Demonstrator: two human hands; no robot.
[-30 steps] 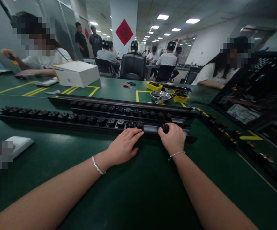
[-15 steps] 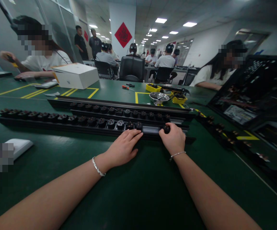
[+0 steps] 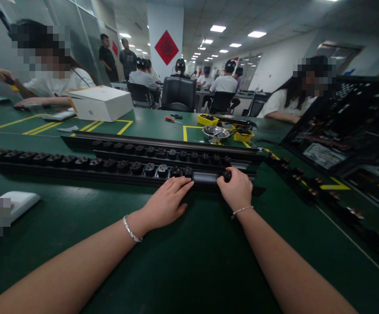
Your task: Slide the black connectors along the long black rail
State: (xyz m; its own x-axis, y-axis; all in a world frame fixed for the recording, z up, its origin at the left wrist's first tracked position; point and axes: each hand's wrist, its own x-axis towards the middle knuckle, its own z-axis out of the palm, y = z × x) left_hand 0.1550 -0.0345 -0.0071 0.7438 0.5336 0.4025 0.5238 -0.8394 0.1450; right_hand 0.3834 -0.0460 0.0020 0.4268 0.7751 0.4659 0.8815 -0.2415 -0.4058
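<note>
A long black rail [image 3: 137, 178] lies across the table in front of me, with a row of black socket modules [image 3: 123, 166] seated along it. My left hand [image 3: 166, 200] rests flat with outstretched fingers, its fingertips touching the rail's near edge beside the last modules of the row. My right hand [image 3: 237, 188] pinches a black socket module [image 3: 227, 175] between thumb and fingers at the rail's right part. Between the two hands a bare grey stretch of the channel [image 3: 205, 177] shows. The underside of the pinched module is hidden.
Behind lies a second rail with modules [image 3: 183, 155]. More modules [image 3: 297, 174] run along the right, near a dark panel [image 3: 349, 122]. A metal bowl [image 3: 215, 133], yellow bins [image 3: 208, 120], a screwdriver [image 3: 170, 119] and a white box [image 3: 107, 102] stand farther back. Co-workers sit at both sides.
The whole view has shifted slightly to the left. Both hands and the pinched module keep nearly the same places on the rail.
</note>
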